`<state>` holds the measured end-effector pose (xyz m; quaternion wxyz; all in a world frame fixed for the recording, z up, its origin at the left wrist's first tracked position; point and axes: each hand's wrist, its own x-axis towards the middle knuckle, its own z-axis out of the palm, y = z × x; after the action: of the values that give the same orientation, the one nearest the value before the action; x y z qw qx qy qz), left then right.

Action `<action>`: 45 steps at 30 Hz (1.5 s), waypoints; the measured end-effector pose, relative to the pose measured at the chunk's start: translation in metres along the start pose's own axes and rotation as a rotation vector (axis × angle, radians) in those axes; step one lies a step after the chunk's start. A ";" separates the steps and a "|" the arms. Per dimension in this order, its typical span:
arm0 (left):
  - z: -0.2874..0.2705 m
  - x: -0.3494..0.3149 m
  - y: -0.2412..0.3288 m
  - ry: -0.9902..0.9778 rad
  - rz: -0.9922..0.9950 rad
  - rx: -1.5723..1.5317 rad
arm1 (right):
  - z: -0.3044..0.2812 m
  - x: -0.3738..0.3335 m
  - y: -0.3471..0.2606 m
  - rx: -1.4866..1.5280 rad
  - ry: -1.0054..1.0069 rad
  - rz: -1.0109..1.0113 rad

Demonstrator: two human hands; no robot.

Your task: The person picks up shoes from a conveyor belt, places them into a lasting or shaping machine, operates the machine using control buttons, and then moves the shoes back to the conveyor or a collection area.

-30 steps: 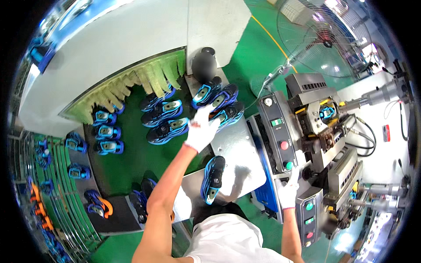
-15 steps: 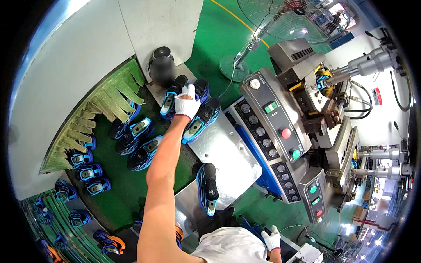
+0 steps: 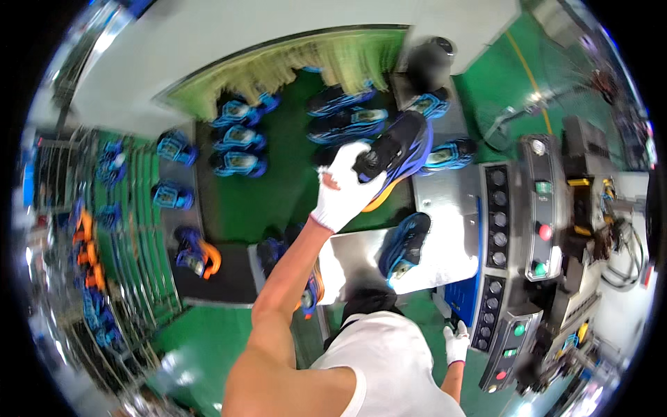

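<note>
While hands (image 3: 456,344) wear cloth (image 3: 335,207), the left (image 3: 347,184) grips a curved shoe (image 3: 406,147).

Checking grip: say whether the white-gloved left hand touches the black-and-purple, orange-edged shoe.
Touching: the head view shows the left hand clasping the shoe at one end.

A yellow-green fringe (image 3: 292,66) hangs along a pale housing (image 3: 243,21). At right, a blurred fan (image 3: 538,101) stands on the green floor (image 3: 222,340) near a yellow line (image 3: 524,61). Nearer, two dark control panels (image 3: 541,212) carry red and green buttons (image 3: 544,231); a metal rack (image 3: 144,226) stands at far left.
</note>
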<state>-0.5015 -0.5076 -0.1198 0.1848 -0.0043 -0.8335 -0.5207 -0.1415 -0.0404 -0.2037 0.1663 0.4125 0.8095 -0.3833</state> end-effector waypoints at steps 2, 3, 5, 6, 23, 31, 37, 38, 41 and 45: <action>-0.062 -0.061 -0.002 0.113 -0.183 0.139 | -0.003 0.015 -0.007 -0.010 -0.074 0.026; -0.092 -0.092 -0.010 0.178 -0.258 0.258 | -0.003 0.021 -0.012 -0.037 -0.110 -0.003; -0.152 -0.146 -0.006 0.289 -0.478 0.405 | -0.008 0.034 -0.004 -0.180 -0.159 0.036; -0.178 -0.174 -0.003 0.388 -0.526 0.418 | -0.010 0.037 -0.008 -0.287 -0.202 0.006; -0.289 -0.365 -0.142 0.983 -1.220 0.900 | -0.023 0.109 -0.200 -0.604 -0.301 -0.409; -0.271 -0.258 -0.108 0.610 -0.500 1.007 | -0.042 0.051 -0.132 -0.403 -0.201 -0.324; -0.223 -0.069 -0.192 0.350 -0.531 0.749 | -0.047 0.026 -0.065 -0.479 -0.255 0.016; -0.224 -0.057 -0.223 0.320 -0.514 0.765 | -0.055 0.029 -0.043 -0.382 -0.219 0.033; -0.218 -0.034 -0.279 0.292 -0.435 0.846 | -0.066 0.007 -0.010 -0.170 -0.104 0.046; -0.224 -0.038 -0.294 0.331 -0.536 0.916 | -0.060 -0.038 -0.002 -0.169 -0.069 0.235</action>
<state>-0.4565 -0.8296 -0.2991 0.1574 0.3708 -0.9064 -0.1274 -0.1173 -0.0166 -0.1413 0.2718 0.4757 0.7787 -0.3057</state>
